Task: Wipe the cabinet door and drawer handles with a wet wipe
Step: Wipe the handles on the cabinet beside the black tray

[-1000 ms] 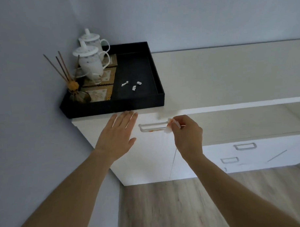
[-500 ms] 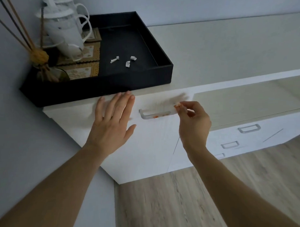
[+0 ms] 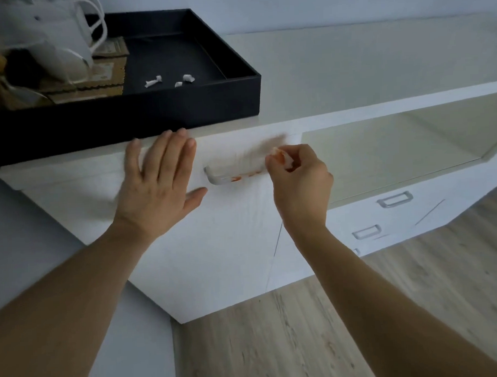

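Wet wipe (image 3: pixel 281 158): one, small, white, crumpled into a wad with an orange stain; pinched in the curled fingers of the right hand (image 3: pixel 299 183), at the right end of the handle, centre of the frame.
Handle (image 3: pixel 232 174): one, pale bar type, on the white cabinet door (image 3: pixel 215 240); orange smears along its lower edge.
Left hand (image 3: pixel 157 186): fingers straight and spread, flat against the door front, left of the handle, gripping nothing.
Further drawer handles (image 3: pixel 394 199): two plainly seen at right of the frame, one above the other; a third only partly visible beneath.
Black tray (image 3: pixel 182 106): one, on the tabletop (image 3: pixel 350 66), upper left; holds three white scraps (image 3: pixel 169 80), patterned mats and white lidded mugs (image 3: pixel 53 45), blurred, count unclear.
Floor: wood-grain planks, bottom of the frame.
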Action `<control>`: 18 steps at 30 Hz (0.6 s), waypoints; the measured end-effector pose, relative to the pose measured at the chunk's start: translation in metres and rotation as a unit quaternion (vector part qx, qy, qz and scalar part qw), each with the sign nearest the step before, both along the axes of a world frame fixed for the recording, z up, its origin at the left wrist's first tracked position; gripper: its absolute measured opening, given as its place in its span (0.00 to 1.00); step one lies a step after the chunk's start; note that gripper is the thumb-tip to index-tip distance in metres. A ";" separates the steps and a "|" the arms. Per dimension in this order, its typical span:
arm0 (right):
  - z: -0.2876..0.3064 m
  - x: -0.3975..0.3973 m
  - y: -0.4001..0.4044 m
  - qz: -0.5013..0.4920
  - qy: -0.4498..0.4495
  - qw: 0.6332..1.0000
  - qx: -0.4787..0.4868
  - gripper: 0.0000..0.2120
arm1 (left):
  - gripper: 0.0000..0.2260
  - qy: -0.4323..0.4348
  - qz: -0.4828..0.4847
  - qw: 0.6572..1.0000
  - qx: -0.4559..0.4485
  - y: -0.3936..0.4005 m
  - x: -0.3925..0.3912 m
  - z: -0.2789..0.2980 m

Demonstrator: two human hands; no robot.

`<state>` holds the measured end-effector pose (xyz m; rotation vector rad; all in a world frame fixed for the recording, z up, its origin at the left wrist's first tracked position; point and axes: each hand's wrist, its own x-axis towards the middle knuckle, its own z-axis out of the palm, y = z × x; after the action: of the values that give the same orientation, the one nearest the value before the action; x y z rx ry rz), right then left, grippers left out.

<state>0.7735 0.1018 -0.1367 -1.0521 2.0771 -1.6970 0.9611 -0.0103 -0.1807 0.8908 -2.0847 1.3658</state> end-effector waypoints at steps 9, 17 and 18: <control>-0.016 -0.007 0.002 -0.001 -0.049 0.999 -0.004 0.08 | 0.37 0.006 -0.009 0.997 -0.074 -0.018 -0.002 -0.011; -0.026 0.010 -0.004 -0.013 0.010 0.999 -0.047 0.14 | 0.36 0.017 -0.018 0.996 -0.086 -0.019 -0.003 -0.014; -0.028 0.011 -0.005 -0.017 0.008 0.998 -0.058 0.14 | 0.36 0.016 -0.018 0.996 -0.088 -0.019 -0.003 -0.014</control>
<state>0.7847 0.0972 -0.1650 -1.0733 2.0386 -1.8518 0.9577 -0.0295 -0.1943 0.7931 -1.9125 1.4792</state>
